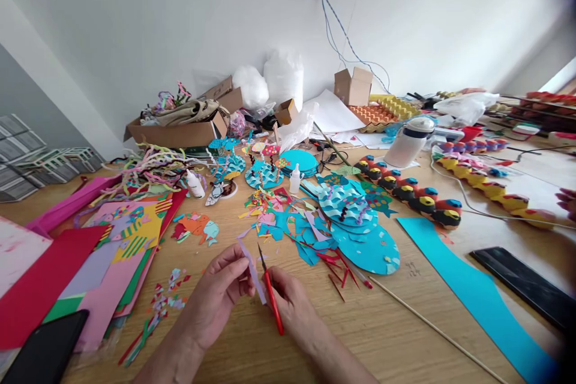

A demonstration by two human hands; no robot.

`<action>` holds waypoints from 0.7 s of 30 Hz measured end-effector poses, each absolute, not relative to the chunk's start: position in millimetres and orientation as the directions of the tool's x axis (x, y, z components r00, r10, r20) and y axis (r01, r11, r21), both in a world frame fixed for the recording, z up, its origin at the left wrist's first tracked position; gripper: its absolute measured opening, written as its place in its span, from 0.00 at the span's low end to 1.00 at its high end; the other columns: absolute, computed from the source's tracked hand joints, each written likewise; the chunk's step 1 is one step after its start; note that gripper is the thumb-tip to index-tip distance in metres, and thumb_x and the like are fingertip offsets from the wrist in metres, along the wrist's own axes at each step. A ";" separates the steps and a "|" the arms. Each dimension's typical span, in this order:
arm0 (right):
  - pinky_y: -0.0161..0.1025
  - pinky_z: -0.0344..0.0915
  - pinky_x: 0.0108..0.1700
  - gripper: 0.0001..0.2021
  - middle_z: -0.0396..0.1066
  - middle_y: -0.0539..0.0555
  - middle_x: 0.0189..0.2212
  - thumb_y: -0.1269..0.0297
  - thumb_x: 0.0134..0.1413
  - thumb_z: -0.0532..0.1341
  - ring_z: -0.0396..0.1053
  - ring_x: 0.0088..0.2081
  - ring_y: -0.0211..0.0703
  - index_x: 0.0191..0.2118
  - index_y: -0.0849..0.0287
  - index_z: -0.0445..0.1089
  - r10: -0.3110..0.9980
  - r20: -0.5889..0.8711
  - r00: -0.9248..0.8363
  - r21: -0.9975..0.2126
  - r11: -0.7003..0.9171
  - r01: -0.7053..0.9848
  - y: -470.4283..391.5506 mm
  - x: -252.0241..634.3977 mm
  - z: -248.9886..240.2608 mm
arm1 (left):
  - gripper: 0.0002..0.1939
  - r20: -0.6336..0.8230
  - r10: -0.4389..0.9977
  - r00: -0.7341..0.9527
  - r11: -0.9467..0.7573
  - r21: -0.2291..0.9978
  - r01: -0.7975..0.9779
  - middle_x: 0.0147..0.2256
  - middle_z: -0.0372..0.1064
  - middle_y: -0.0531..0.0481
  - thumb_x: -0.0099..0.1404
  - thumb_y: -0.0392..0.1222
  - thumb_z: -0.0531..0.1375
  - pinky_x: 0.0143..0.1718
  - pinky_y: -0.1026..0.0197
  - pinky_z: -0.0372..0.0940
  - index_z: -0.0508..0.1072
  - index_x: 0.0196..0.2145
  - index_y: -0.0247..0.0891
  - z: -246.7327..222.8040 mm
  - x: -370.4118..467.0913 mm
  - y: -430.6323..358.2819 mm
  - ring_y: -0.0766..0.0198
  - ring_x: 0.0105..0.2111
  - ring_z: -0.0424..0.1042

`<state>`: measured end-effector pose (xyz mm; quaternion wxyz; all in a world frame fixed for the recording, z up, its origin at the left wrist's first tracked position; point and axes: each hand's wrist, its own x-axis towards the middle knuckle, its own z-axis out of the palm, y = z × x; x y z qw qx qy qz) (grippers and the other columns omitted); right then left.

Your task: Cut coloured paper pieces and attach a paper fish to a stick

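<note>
Between the thumb and fingers of my left hand [225, 282] is a narrow lilac paper strip [253, 270], held upright at a slant. My right hand [290, 300] grips red-handled scissors [272, 300], their dark blades pointing up and away, just right of the strip. Whether the blades are parted is too small to tell. Beyond my hands lies a heap of blue and coloured paper scraps [292, 228]. Small paper snippets [168, 297] are scattered left of my left hand. Thin red paper strips [339, 273] lie to the right of my right hand.
Coloured paper sheets [99, 270] and a black phone [45, 348] lie on the left. Glue bottles [294, 180], blue paper discs [369, 249], a wooden stick [432, 318] and painted egg-carton strips [409, 192] stand or lie ahead and right. Another person's hand [567, 201] shows at the right edge.
</note>
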<state>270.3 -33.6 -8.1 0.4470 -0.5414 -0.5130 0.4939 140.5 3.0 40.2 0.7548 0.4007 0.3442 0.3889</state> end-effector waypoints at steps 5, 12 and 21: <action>0.29 0.49 0.21 0.13 0.53 0.44 0.16 0.59 0.52 0.51 0.52 0.20 0.32 0.22 0.59 0.60 0.988 -0.068 -0.140 -0.998 -0.065 0.023 -38.9 269.7 -4.1 | 0.07 -0.153 0.876 0.457 0.281 0.932 -0.227 0.22 0.60 0.55 0.57 0.40 0.55 0.26 0.66 0.57 0.65 0.23 0.36 40.2 141.0 1.2 0.70 0.23 0.59; 0.28 0.51 0.20 0.14 0.52 0.44 0.15 0.55 0.51 0.51 0.51 0.18 0.31 0.23 0.59 0.60 0.974 -0.085 -0.210 -0.991 -0.104 -0.082 -42.1 269.6 5.1 | 0.08 -0.069 0.931 0.359 0.076 0.997 -0.007 0.20 0.59 0.55 0.57 0.41 0.56 0.25 0.66 0.57 0.65 0.23 0.36 34.2 143.7 5.8 0.69 0.22 0.59; 0.28 0.51 0.20 0.15 0.55 0.44 0.15 0.55 0.52 0.51 0.53 0.18 0.31 0.22 0.60 0.60 0.975 -0.092 -0.204 -0.994 -0.100 -0.033 -42.2 270.2 5.5 | 0.08 -0.109 0.926 0.361 0.123 0.992 -0.015 0.19 0.60 0.56 0.56 0.41 0.56 0.25 0.66 0.56 0.64 0.22 0.37 33.9 146.4 8.5 0.69 0.21 0.59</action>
